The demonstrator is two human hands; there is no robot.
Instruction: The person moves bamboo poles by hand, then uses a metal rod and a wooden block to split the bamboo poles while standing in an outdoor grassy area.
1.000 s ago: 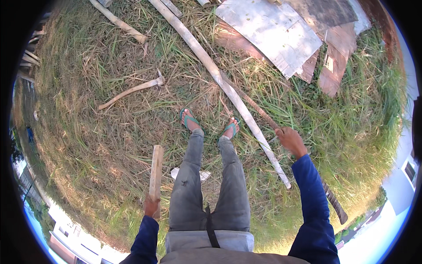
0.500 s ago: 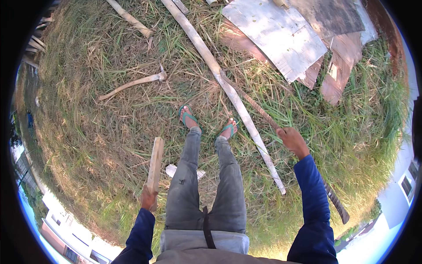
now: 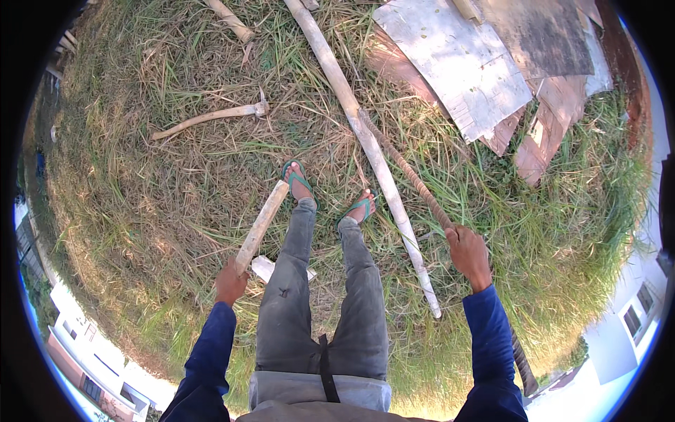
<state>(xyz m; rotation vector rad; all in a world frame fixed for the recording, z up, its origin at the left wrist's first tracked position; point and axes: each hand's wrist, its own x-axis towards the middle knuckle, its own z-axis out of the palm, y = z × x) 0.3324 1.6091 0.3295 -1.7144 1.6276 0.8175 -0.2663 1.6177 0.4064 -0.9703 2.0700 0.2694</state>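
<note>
My left hand (image 3: 231, 280) grips a short, pale squared wooden piece (image 3: 261, 226), tilted up toward my left foot. My right hand (image 3: 465, 252) is closed on a long brown twisted rod (image 3: 399, 157), whose far end touches a pale wooden pole (image 3: 376, 158) lying lengthwise on the grass, right of my sandaled feet. The rod's dark near end runs past my right forearm. To the upper left, a tool with a curved wooden handle and metal head (image 3: 204, 121) lies on the grass. A small white piece (image 3: 264, 268) lies behind my left leg.
Weathered sheets and broken boards (image 3: 453, 67) are piled at the upper right. Another short pole (image 3: 229, 19) lies at the top. Dry cut grass (image 3: 176, 197) covers the ground, with taller green grass on the right. Pale buildings show at the rim.
The wooden piece in my left hand has swung from upright to tilted right and moved farther forward. My right hand has moved slightly down with the rod, its near end now lower and further left.
</note>
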